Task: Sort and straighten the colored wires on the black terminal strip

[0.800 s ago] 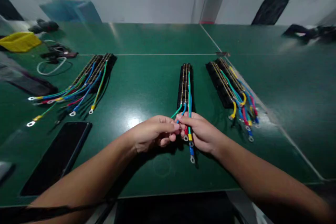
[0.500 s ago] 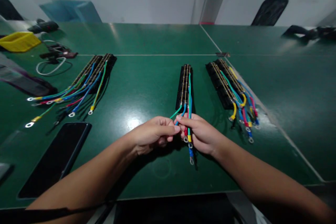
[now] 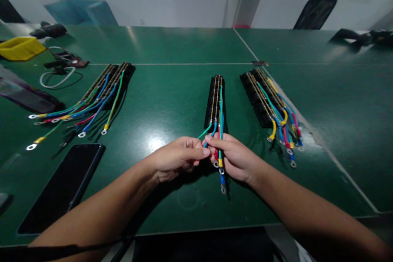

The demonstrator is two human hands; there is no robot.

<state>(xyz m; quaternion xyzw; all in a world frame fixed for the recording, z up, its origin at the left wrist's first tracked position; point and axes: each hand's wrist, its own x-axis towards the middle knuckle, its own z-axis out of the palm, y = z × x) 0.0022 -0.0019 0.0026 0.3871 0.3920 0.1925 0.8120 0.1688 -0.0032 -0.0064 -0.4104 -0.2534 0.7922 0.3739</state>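
A yellow plastic open bin (image 3: 23, 49) sits at the far left of the green-topped table (image 3: 168, 102), its contents too blurred to tell, with a looped white cord (image 3: 57, 84) just beside it. In the middle, a long black strip with brass-coloured rails (image 3: 214, 98) lies lengthwise, its near end toward the hands, and colourful insulated wires (image 3: 221, 118) lead from it. The left hand (image 3: 181, 155) is closed on these, a short green one vanishing behind its fingers and a blue one meeting its thumb; exactly which it pinches is hidden. The right hand (image 3: 235, 153) is gripping the bundle, thumb against the blue one, while ring-shaped metal lugs (image 3: 223, 189) hang out below it. The table's near edge runs below the hands, and its far edge lies well beyond the strip. A broad stretch of green surface separates the strip from a left pair of wired black strips (image 3: 115, 80); a narrower one separates it from a right pair of wired black strips (image 3: 258, 94). A black rectangular phone (image 3: 61, 188) lies by the left forearm.
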